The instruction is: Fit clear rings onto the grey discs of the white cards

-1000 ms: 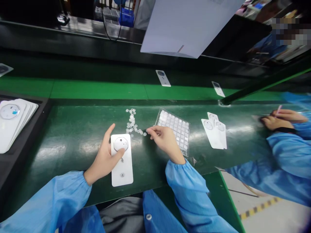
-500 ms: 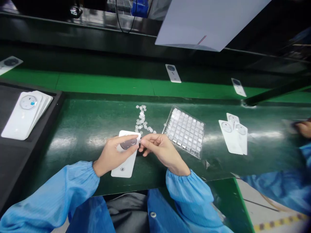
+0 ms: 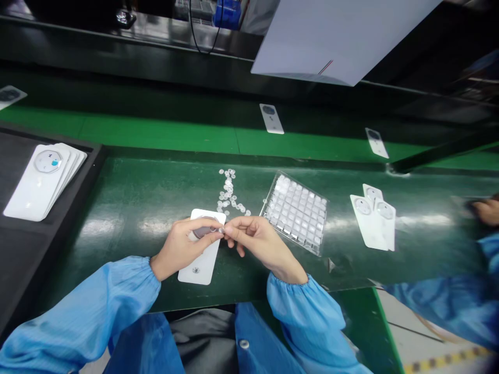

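Note:
A white phone back panel point(image 3: 200, 262) with a round grey camera area lies on the green bench in front of me. Over its upper part, my left hand point(image 3: 187, 241) has thumb and forefinger pinched together at a small pale disc point(image 3: 221, 230). From the other side my right hand point(image 3: 253, 236) meets it, its thumb and forefinger closed on the same disc; the fingertips hide most of it. Behind the hands several loose clear discs point(image 3: 228, 189) are scattered. Right of them sits a clear tray point(image 3: 298, 213) with rows of small white pieces.
A stack of white panels point(image 3: 33, 182) lies in a dark tray point(image 3: 19, 259) at left. Three more panels point(image 3: 372, 221) overlap at right, near a co-worker's hand point(image 3: 489, 210). On the green conveyor point(image 3: 175, 137) behind are single panels point(image 3: 272, 118). A white board point(image 3: 331, 36) hangs above.
My left fingertips have closed on the small disc at my right fingertips. The panels on the conveyor have shifted left.

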A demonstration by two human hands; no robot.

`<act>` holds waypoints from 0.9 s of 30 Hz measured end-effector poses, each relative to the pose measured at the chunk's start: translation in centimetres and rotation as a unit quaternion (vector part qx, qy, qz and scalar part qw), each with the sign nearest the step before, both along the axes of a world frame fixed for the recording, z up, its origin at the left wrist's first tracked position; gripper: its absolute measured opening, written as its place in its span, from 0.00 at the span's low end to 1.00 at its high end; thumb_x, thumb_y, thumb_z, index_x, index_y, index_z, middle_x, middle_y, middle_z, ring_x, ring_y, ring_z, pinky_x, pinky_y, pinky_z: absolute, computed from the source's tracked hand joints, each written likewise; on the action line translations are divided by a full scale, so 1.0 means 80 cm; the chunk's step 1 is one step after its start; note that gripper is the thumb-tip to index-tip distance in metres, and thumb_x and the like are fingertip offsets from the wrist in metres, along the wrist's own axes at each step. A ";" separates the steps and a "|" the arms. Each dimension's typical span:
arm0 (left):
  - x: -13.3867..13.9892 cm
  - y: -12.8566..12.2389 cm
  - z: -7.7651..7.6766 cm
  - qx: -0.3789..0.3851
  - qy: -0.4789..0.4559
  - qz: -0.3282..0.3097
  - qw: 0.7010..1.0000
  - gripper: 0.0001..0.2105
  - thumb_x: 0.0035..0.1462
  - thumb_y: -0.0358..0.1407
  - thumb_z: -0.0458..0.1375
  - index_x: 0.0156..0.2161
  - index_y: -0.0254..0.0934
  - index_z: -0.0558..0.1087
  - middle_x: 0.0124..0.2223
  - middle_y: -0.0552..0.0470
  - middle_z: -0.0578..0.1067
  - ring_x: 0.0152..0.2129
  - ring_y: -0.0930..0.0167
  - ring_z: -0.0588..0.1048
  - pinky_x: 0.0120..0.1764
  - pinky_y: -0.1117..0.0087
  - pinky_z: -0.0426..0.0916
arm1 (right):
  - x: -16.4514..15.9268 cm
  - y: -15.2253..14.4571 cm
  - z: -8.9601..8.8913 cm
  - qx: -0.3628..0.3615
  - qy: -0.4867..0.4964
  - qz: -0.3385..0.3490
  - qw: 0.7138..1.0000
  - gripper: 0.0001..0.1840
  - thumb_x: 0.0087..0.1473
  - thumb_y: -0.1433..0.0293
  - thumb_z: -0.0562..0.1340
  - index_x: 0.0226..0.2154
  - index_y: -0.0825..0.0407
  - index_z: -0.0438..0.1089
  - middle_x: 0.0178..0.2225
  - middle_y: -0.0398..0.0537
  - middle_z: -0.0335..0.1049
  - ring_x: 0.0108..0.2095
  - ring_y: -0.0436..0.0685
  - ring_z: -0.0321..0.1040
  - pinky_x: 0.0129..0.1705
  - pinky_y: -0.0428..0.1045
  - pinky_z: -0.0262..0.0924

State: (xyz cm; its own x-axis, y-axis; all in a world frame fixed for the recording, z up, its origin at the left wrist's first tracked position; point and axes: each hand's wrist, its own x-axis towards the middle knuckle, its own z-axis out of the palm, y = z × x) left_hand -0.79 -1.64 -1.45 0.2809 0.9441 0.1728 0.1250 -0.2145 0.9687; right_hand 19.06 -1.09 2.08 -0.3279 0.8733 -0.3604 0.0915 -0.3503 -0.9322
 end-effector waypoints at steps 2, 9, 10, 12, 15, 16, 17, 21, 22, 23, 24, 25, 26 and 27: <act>0.000 0.000 -0.001 0.002 0.008 0.013 1.000 0.06 0.60 0.37 0.66 0.42 0.40 0.82 0.42 0.50 0.83 0.39 0.65 0.81 0.46 0.66 0.74 | -0.001 -0.002 -0.003 0.002 -0.001 -0.011 1.000 0.23 0.49 0.51 0.73 0.28 0.55 0.77 0.23 0.44 0.73 0.21 0.47 0.65 0.18 0.42 0.59; 0.002 -0.001 -0.001 -0.011 0.014 0.028 0.999 0.06 0.60 0.39 0.66 0.41 0.40 0.82 0.41 0.50 0.83 0.39 0.64 0.81 0.47 0.64 0.73 | -0.003 -0.011 0.000 0.049 -0.060 -0.015 0.997 0.24 0.53 0.49 0.70 0.32 0.55 0.76 0.22 0.42 0.70 0.18 0.46 0.61 0.18 0.43 0.58; 0.002 -0.002 0.000 -0.011 0.015 0.033 0.999 0.07 0.59 0.39 0.66 0.42 0.40 0.81 0.41 0.50 0.83 0.39 0.64 0.80 0.47 0.65 0.73 | -0.003 -0.013 0.001 0.065 -0.081 -0.020 0.994 0.24 0.55 0.49 0.68 0.32 0.54 0.76 0.22 0.42 0.69 0.17 0.46 0.60 0.18 0.43 0.58; 0.002 -0.003 0.001 -0.012 0.017 0.044 0.999 0.11 0.57 0.38 0.68 0.46 0.40 0.80 0.44 0.49 0.82 0.41 0.64 0.80 0.48 0.65 0.73 | -0.005 -0.017 0.003 0.106 -0.124 -0.031 0.986 0.23 0.58 0.49 0.65 0.31 0.54 0.75 0.21 0.42 0.69 0.17 0.47 0.61 0.19 0.44 0.57; 0.001 -0.005 0.002 -0.014 0.014 0.051 0.998 0.16 0.56 0.36 0.67 0.51 0.40 0.77 0.48 0.48 0.80 0.45 0.63 0.78 0.48 0.67 0.72 | -0.011 -0.021 0.004 0.160 -0.172 -0.045 0.971 0.22 0.60 0.51 0.63 0.31 0.53 0.75 0.23 0.45 0.71 0.22 0.51 0.66 0.22 0.45 0.59; 0.001 -0.005 0.002 -0.017 0.013 0.050 0.998 0.16 0.57 0.36 0.67 0.51 0.40 0.76 0.49 0.48 0.79 0.45 0.63 0.78 0.48 0.67 0.72 | -0.013 -0.022 0.003 0.170 -0.183 -0.048 0.967 0.21 0.60 0.52 0.63 0.31 0.53 0.76 0.24 0.46 0.73 0.23 0.52 0.67 0.23 0.45 0.60; 0.001 -0.006 0.002 -0.021 0.012 0.050 0.998 0.16 0.57 0.36 0.66 0.51 0.40 0.76 0.49 0.48 0.79 0.45 0.64 0.78 0.47 0.67 0.72 | -0.016 -0.023 0.003 0.178 -0.191 -0.050 0.964 0.21 0.61 0.52 0.63 0.31 0.53 0.76 0.25 0.48 0.74 0.25 0.53 0.69 0.23 0.46 0.60; 0.002 -0.008 0.001 -0.043 0.000 0.054 0.998 0.21 0.57 0.37 0.67 0.56 0.41 0.73 0.49 0.48 0.78 0.41 0.65 0.78 0.45 0.68 0.72 | -0.023 -0.023 -0.002 0.189 -0.209 -0.046 0.958 0.19 0.62 0.55 0.62 0.32 0.53 0.76 0.28 0.49 0.76 0.26 0.54 0.70 0.24 0.47 0.60; 0.002 -0.008 0.001 -0.049 -0.005 0.052 0.997 0.23 0.57 0.37 0.67 0.58 0.41 0.72 0.48 0.49 0.79 0.39 0.66 0.78 0.43 0.68 0.72 | -0.024 -0.024 -0.003 0.190 -0.211 -0.045 0.958 0.18 0.62 0.55 0.62 0.32 0.52 0.76 0.28 0.48 0.77 0.26 0.54 0.70 0.25 0.47 0.60; 0.002 -0.009 0.002 -0.056 -0.010 0.050 0.997 0.26 0.57 0.36 0.66 0.61 0.42 0.69 0.46 0.49 0.79 0.37 0.67 0.78 0.42 0.68 0.72 | -0.025 -0.024 -0.004 0.192 -0.212 -0.046 0.957 0.18 0.62 0.55 0.62 0.32 0.52 0.77 0.28 0.48 0.77 0.26 0.54 0.70 0.25 0.47 0.60; 0.002 -0.010 0.002 -0.063 -0.018 0.047 0.997 0.30 0.58 0.36 0.66 0.64 0.42 0.66 0.45 0.49 0.79 0.35 0.67 0.78 0.41 0.68 0.73 | -0.026 -0.024 -0.005 0.194 -0.213 -0.048 0.956 0.18 0.62 0.56 0.62 0.33 0.52 0.77 0.29 0.48 0.78 0.26 0.54 0.70 0.25 0.47 0.60; 0.003 -0.011 0.003 -0.072 -0.029 0.045 0.996 0.34 0.57 0.36 0.66 0.68 0.41 0.62 0.43 0.49 0.79 0.34 0.67 0.77 0.41 0.68 0.73 | -0.027 -0.024 -0.006 0.196 -0.214 -0.051 0.956 0.18 0.62 0.56 0.62 0.33 0.52 0.77 0.29 0.49 0.78 0.26 0.54 0.71 0.25 0.47 0.61; 0.003 -0.011 0.004 -0.083 -0.042 0.042 0.995 0.39 0.57 0.36 0.66 0.71 0.41 0.56 0.42 0.49 0.79 0.33 0.67 0.77 0.41 0.67 0.73 | -0.028 -0.024 -0.007 0.197 -0.216 -0.052 0.955 0.18 0.62 0.56 0.62 0.33 0.52 0.77 0.29 0.49 0.79 0.26 0.54 0.72 0.26 0.47 0.61; 0.003 -0.012 0.004 -0.094 -0.057 0.040 0.993 0.44 0.57 0.35 0.66 0.73 0.41 0.50 0.41 0.49 0.78 0.32 0.67 0.77 0.41 0.66 0.73 | -0.029 -0.024 -0.008 0.196 -0.219 -0.053 0.954 0.18 0.62 0.55 0.63 0.33 0.52 0.77 0.29 0.49 0.79 0.26 0.54 0.72 0.26 0.48 0.61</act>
State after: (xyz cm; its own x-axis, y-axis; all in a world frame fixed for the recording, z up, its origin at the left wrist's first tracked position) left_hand -0.55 -2.60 -1.13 0.1919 0.9813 0.0178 0.0222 -0.0225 0.9995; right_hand 16.78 -2.98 1.48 -0.1234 0.9891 -0.0806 0.4858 -0.0106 -0.8740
